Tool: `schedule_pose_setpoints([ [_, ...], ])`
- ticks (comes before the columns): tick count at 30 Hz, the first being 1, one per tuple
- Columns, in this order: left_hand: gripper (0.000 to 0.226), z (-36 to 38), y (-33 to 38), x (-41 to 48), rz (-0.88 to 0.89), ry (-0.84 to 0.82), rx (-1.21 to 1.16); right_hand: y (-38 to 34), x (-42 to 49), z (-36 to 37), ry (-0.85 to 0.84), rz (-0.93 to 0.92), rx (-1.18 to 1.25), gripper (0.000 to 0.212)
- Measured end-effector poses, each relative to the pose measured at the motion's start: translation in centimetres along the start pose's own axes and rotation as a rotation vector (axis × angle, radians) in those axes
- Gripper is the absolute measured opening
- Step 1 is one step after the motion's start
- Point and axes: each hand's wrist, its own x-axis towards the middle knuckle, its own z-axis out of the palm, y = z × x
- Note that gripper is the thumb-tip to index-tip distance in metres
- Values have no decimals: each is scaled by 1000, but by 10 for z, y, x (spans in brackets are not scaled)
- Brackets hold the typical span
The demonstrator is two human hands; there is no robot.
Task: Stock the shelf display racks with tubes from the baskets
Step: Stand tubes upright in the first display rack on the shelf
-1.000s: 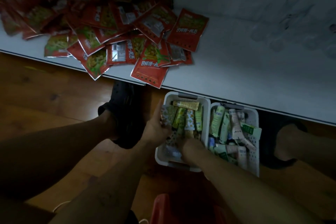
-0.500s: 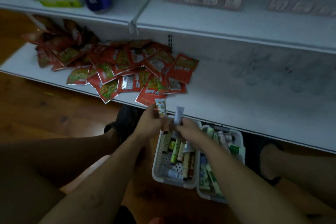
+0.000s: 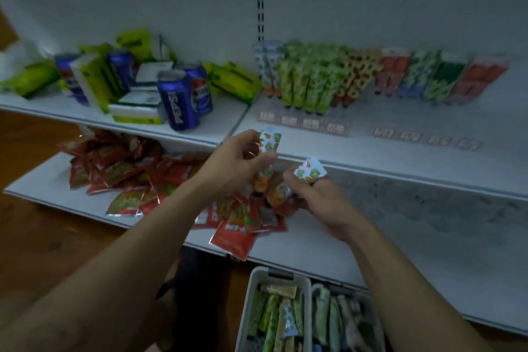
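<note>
Tube [image 3: 270, 142] stands nearly upright in the left hand [image 3: 234, 164], gripped between the curled fingers [image 3: 248, 136] and thumb, crimped end above the fingertips, orange cap end below them; a second tube [image 3: 310, 171] lies tilted in the right hand [image 3: 323, 203], whose fingers curl round it, crimped end poking up past them, cap end aimed toward the left hand; the two cap ends sit just beside each other between the hands; beyond the fingertips, rows of shelved tubes [image 3: 314, 80] stand upright; below the wrists, two baskets [image 3: 253, 280] hold more; red packets [image 3: 128, 171] lie behind the hands
</note>
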Motion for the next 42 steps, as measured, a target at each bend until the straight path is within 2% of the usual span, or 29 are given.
schedule_pose_setpoints([
  [3, 25, -17, 24, 27, 65, 23, 60, -33, 14, -11, 65, -92, -164, 18],
  [6, 23, -38, 39, 53, 84, 88, 135, -66, 31, -16, 201, -151, -320, 27],
  [10, 20, -65, 40, 86, 114, 172, 246, -101, 56, -16, 328, -264, -644, 33],
  [14, 24, -80, 45, 117, 178, 213, 229, -127, 74, -14, 378, -302, -855, 59],
  [21, 20, -88, 19, 162, 217, 206, 292, -150, 112, 2, 388, -441, -1225, 34],
  [25, 17, -81, 5, 171, 237, 217, 246, -155, 143, 11, 405, -535, -1595, 14],
  [28, 19, -74, 1, 174, 269, 248, 200, -156, 155, 13, 367, -551, -1783, 13],
  [36, 23, -64, -2, 175, 258, 257, 238, -140, 173, -1, 298, -636, -1999, 20],
  [42, 16, -63, -4, 180, 247, 259, 274, -138, 179, -8, 268, -655, -1982, 25],
])
